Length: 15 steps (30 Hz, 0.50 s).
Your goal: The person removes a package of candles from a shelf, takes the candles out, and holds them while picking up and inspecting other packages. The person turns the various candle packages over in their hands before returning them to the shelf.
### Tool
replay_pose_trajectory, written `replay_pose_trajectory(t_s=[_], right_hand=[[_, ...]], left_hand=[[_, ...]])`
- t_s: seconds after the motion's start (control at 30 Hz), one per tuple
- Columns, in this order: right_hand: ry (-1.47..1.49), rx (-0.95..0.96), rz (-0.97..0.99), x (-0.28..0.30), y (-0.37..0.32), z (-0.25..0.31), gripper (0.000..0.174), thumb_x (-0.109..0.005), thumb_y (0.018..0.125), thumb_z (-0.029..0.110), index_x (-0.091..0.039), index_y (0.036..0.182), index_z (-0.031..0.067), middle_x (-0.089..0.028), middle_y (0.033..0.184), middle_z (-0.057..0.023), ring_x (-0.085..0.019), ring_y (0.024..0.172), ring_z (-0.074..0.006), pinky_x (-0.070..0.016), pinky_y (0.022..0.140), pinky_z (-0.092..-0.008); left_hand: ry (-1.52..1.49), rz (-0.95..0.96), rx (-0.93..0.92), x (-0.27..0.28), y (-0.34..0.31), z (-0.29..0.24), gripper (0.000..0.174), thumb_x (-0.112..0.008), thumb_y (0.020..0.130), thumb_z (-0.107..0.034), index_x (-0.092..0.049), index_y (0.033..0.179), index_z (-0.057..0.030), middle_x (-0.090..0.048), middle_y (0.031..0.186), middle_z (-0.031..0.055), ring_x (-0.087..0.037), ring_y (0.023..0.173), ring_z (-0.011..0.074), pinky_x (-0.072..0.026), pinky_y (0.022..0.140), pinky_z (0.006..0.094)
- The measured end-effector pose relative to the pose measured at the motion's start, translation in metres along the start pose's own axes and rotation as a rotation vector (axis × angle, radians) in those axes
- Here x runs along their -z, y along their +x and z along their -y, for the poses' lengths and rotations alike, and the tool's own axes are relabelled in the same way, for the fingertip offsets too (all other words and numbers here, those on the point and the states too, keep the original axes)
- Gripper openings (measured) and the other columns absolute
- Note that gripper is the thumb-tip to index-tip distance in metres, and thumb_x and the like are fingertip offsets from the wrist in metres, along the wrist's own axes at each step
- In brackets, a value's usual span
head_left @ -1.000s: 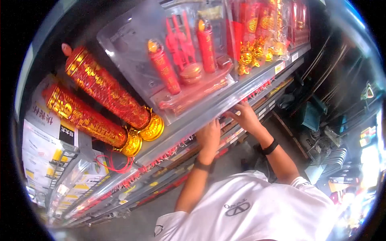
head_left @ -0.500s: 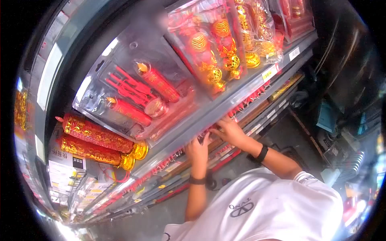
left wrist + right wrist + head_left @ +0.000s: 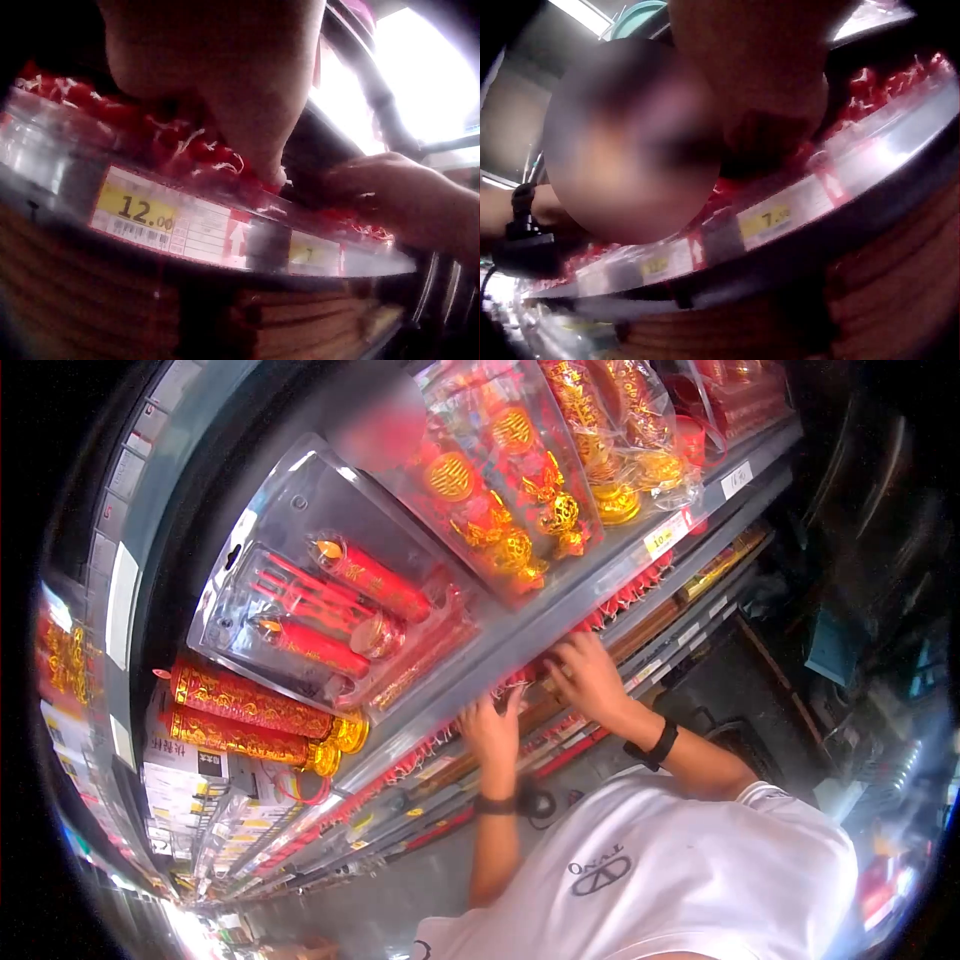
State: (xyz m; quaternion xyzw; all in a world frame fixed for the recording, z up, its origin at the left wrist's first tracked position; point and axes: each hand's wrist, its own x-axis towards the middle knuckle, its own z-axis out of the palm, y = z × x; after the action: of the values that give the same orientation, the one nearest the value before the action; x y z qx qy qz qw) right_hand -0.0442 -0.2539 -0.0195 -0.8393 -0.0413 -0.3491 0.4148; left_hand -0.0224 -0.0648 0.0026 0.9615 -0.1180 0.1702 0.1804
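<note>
Both hands reach over the front lip of a lower shelf that holds a row of red items with white, wick-like strands. My left hand has its thumb raised apart from its fingers. In the left wrist view that hand dips in among the red items, a fingertip close behind the lip. To its right, my right hand lies over the same row with fingers extended and slightly spread. The right wrist view shows this hand above the red items, its fingertips hidden in shadow.
The upper shelf edge runs just beyond the hands. On that shelf are a clear pack of red candles, large red-and-gold candles and bagged gold ornaments. Price labels line the lower lip; wooden boards show beneath.
The head view has swung so the upper shelf goods appear shifted. Both hands stay at the lower shelf; the right hand has moved away from the left and its fingers spread.
</note>
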Motion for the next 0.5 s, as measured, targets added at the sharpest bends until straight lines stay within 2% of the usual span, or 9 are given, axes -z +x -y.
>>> replay_pose_trajectory(t_s=[0.03,0.13,0.2,0.3,0.4,0.5], right_hand=[[-0.05,0.006,-0.057,0.001,-0.002,-0.009,0.024,-0.073,0.085,0.012,-0.064,0.105,0.0032,-0.058,0.1,-0.0147,-0.054,0.094,-0.0367,-0.048,0.083,-0.0455],[-0.128,-0.11,-0.086,0.011,-0.004,-0.016,0.027,-0.073,0.086,0.014,-0.063,0.109,0.0029,-0.058,0.101,-0.0146,-0.055,0.096,-0.0369,-0.0481,0.084,-0.045],[-0.232,-0.154,-0.073,0.014,-0.004,-0.015,0.029,-0.072,0.086,0.017,-0.06,0.106,0.0002,-0.057,0.1,-0.0163,-0.056,0.096,-0.0372,-0.0507,0.081,-0.0464],[-0.33,-0.233,-0.061,0.01,-0.006,-0.014,0.033,-0.073,0.085,0.024,-0.06,0.102,-0.0002,-0.057,0.1,-0.0165,-0.057,0.096,-0.0367,-0.0528,0.078,-0.0461],[-0.398,-0.287,-0.03,0.005,-0.006,-0.01,0.036,-0.074,0.085,0.03,-0.06,0.098,-0.0005,-0.057,0.1,-0.0168,-0.058,0.096,-0.0364,-0.054,0.076,-0.0459],[-0.43,-0.309,-0.021,0.001,-0.006,-0.006,0.035,-0.073,0.086,0.032,-0.061,0.094,-0.0005,-0.058,0.099,-0.0172,-0.059,0.096,-0.0364,-0.0543,0.077,-0.046]], left_hand=[[0.008,-0.006,0.0,-0.001,0.0,0.0,0.056,-0.073,0.089,-0.045,-0.067,0.122,0.0,-0.064,0.126,0.0242,-0.053,0.122,0.0437,-0.0362,0.109,0.0544],[0.042,-0.006,0.011,-0.004,-0.001,0.003,0.055,-0.071,0.089,-0.05,-0.07,0.119,-0.0035,-0.066,0.119,0.023,-0.056,0.117,0.0428,-0.0386,0.105,0.0547],[0.079,0.011,0.031,-0.004,0.002,0.001,0.055,-0.068,0.09,-0.053,-0.072,0.117,-0.0054,-0.068,0.113,0.0221,-0.057,0.113,0.0425,-0.0402,0.101,0.0549],[0.198,0.041,0.038,-0.01,0.006,0.003,0.059,-0.063,0.091,-0.058,-0.07,0.119,-0.0068,-0.066,0.111,0.0226,-0.057,0.11,0.0435,-0.0413,0.097,0.0554],[0.3,-0.042,-0.05,-0.018,0.003,0.007,0.062,-0.061,0.092,-0.059,-0.066,0.125,-0.0074,-0.063,0.117,0.0253,-0.054,0.113,0.0463,-0.0395,0.098,0.0592],[0.307,-0.162,-0.138,-0.026,0.002,0.013,0.066,-0.052,0.094,-0.066,-0.071,0.113,-0.0062,-0.07,0.102,0.0244,-0.062,0.102,0.0456,-0.0385,0.098,0.0636]])
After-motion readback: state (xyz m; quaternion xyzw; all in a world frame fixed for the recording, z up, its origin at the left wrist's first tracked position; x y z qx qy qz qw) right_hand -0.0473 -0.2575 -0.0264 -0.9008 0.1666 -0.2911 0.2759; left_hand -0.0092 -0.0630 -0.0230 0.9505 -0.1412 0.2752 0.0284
